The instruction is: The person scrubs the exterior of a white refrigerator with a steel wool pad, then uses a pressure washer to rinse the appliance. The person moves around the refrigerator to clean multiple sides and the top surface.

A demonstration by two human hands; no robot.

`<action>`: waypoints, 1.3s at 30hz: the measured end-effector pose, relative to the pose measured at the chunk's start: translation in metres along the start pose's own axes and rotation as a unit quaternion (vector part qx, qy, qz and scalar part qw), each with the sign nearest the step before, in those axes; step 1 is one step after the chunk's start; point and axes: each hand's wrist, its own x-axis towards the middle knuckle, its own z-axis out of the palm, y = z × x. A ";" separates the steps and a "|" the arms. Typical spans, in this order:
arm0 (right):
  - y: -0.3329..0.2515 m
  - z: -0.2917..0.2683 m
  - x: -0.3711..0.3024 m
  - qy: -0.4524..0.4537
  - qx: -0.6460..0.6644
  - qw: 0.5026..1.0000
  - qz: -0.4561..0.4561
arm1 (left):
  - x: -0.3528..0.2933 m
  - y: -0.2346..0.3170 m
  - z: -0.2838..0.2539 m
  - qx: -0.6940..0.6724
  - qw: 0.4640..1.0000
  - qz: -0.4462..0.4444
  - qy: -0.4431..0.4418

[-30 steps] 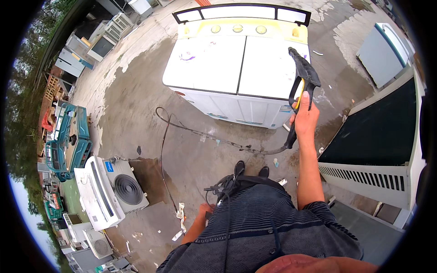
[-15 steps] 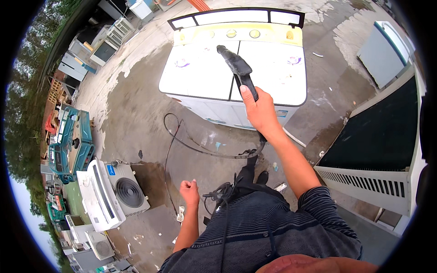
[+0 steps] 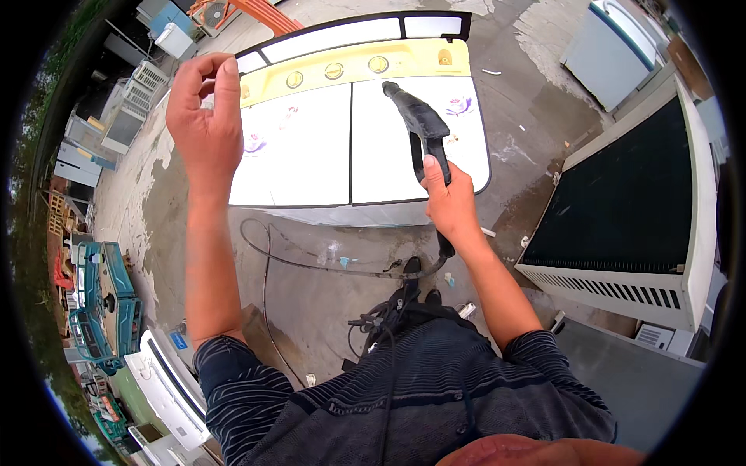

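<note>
My right hand [image 3: 451, 203] is closed around the grip of a black spray gun [image 3: 420, 120]. Its nozzle points away from me, over the right half of a white twin-tub washing machine [image 3: 303, 163]. From the grip's lower end a thin black hose [image 3: 342, 270] runs down and loops on the ground. My left hand [image 3: 203, 128] is raised at the machine's far left corner, its fingers curled in and nothing visible in them. It covers part of the yellow control panel [image 3: 416, 58], which has three round knobs. Both white lids, decorated with purple flowers, lie closed.
A large white unit with a dark finned panel [image 3: 622, 194] stands at the right. Farther right is a white and blue appliance [image 3: 610, 54]. At the left sit a long white air-conditioner unit [image 3: 167, 388] and a green truck [image 3: 105, 303]. The concrete ground [image 3: 311, 303] looks wet in patches.
My left hand has risen from beside my waist to the machine's far left corner. The spray gun has moved from the middle seam over the right lid. My view has shifted.
</note>
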 end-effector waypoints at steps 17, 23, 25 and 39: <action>0.026 -0.095 0.012 0.195 0.021 0.976 0.096 | 0.074 -0.221 0.354 0.375 0.825 0.035 -0.422; 0.030 -0.103 0.004 0.204 0.029 0.971 0.117 | 0.073 -0.220 0.356 0.350 0.834 0.044 -0.425; 0.029 -0.109 -0.002 0.196 0.036 0.973 0.115 | 0.042 -0.211 0.341 0.368 0.838 0.118 -0.385; 0.035 -0.129 -0.051 0.126 0.090 0.987 0.029 | -0.308 -0.065 0.015 0.216 0.934 -0.172 -0.227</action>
